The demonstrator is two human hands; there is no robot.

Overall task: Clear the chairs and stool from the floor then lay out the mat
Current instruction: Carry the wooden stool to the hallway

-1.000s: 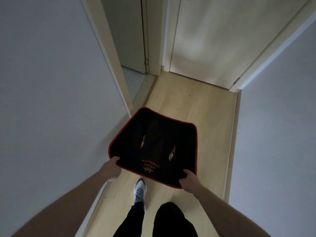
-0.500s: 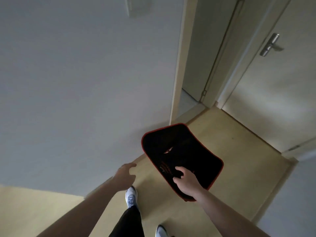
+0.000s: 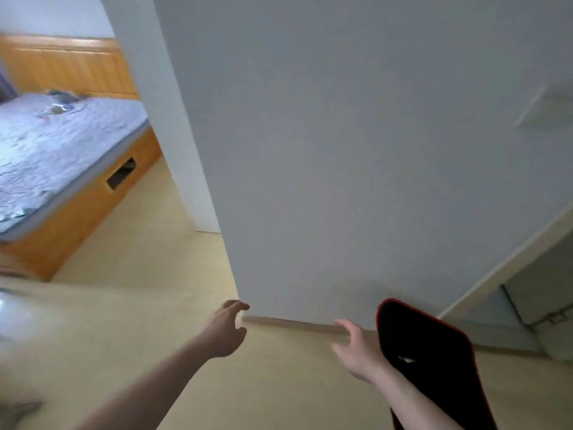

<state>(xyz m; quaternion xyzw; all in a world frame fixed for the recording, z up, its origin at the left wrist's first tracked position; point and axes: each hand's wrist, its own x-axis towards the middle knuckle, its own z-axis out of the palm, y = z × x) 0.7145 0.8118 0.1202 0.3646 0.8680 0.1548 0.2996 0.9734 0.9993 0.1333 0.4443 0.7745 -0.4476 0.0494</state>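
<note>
- The mat [image 3: 434, 361], black with a red border, lies on the light wood floor [image 3: 148, 305] at the lower right, its rounded far corner close to the skirting at the foot of the grey wall [image 3: 341, 150].
- The right hand [image 3: 356, 352] is spread and empty, fingers loose, just left of the mat's edge; the right forearm crosses over the mat's near part.
- The left hand [image 3: 224, 332] is also empty, fingers loosely curled, in front of the wall's outer corner.
- The wall corner stands straight ahead; to its left the floor opens wide and bare toward a bed [image 3: 55, 156] with an orange wooden frame and a blue cover.
- At the right, a pale door frame [image 3: 508, 265] slants along the wall's edge.
</note>
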